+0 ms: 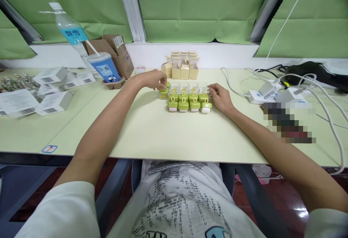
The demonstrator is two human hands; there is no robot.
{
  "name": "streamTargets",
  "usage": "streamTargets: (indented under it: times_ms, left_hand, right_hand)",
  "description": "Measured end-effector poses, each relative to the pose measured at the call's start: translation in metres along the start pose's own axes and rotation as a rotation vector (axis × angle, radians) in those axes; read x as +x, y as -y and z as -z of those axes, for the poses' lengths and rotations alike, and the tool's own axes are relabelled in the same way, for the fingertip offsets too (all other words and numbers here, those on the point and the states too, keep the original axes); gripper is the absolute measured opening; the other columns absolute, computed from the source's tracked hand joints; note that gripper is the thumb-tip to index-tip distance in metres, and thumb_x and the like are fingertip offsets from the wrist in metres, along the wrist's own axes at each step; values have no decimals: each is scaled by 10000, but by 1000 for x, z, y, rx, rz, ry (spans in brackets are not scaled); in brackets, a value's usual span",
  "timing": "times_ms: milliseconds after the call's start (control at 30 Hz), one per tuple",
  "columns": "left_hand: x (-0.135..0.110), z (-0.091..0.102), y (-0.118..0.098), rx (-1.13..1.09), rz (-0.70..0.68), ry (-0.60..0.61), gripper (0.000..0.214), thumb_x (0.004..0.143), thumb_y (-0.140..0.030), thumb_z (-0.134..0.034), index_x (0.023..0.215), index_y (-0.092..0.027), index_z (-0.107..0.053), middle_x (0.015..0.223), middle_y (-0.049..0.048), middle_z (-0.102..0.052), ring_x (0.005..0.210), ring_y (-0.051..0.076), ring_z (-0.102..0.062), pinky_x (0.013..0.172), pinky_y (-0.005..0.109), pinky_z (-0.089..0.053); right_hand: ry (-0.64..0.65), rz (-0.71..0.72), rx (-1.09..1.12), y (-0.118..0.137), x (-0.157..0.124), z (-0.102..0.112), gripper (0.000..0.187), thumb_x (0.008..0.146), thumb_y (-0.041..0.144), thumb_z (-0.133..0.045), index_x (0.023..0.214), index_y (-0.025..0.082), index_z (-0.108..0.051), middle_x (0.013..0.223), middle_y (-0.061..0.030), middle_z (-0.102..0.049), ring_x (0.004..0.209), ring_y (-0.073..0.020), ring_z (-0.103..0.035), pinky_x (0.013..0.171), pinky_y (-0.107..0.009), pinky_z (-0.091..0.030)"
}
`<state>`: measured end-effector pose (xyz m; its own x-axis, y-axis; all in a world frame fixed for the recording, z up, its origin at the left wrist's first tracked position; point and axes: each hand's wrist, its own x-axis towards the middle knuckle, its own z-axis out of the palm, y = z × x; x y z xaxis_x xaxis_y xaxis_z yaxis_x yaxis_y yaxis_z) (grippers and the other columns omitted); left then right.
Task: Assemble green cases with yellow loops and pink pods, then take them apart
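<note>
Several small green-and-white items (187, 102) lie in tight rows on the pale table (152, 132), with clear plastic cases (189, 85) behind them. My left hand (152, 78) curls its fingers round the green item (164, 92) at the left end of the rows. At the right end, my right hand (221, 96) rests with its fingertips pinched against the rows; what they hold, if anything, I cannot make out. Small cream boxes (181, 67) stand in a cluster further back.
A water bottle (71, 31), a blue cup (104, 67) and a brown carton (116, 51) stand at the back left. White barcode boxes (53, 96) lie on the left. A power strip (257, 95), adapters and cables (320, 96) spread over the right side.
</note>
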<state>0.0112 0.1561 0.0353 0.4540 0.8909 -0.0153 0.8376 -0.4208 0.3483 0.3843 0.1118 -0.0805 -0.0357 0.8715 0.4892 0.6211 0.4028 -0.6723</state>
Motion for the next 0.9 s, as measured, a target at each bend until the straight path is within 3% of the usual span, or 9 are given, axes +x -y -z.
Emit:
streamTargets:
  times_ms: [100,267,467,700,900]
  left_hand:
    - [1,-1,3,-36,30,24,307,598,-316,-1000,774,-244,-758,762,32,-752,748,286,-765,778,364,-548]
    - [9,-9,8,-70,59,-21,306,542,-116,-982,668,-210,-719,632,22,-638,949,364,-780,959,414,-562]
    - [17,-16,15,1,0,-78,286,610,-263,-995,655,-222,-715,596,-5,-593,912,311,-757,959,370,-562]
    - [20,-15,19,88,49,-104,346,499,-161,-1036,662,-211,-735,588,-22,-570,980,338,-763,1042,384,-535]
    - [20,-16,20,86,54,-89,323,549,-132,-1020,718,-187,-751,677,4,-618,1135,386,-752,1108,406,-520]
  right_hand:
    - [5,-15,16,1,-1,0,373,994,446,-584,1259,240,-745,1125,-102,-851,951,-302,-787,980,-493,-634]
    - [-1,-8,24,-2,0,-2,394,1004,517,-608,1269,254,-733,1093,-94,-849,954,-304,-787,933,-472,-643]
    - [12,7,21,-5,0,-2,435,1018,562,-606,1282,244,-741,1141,-112,-845,977,-310,-789,964,-486,-648]
    - [9,17,-17,-5,1,-2,385,1027,496,-614,1279,243,-756,1175,-118,-839,966,-306,-764,951,-484,-647]
    - [15,29,-26,-8,1,-4,359,1021,414,-620,1309,249,-758,1172,-106,-829,975,-301,-750,962,-480,-640]
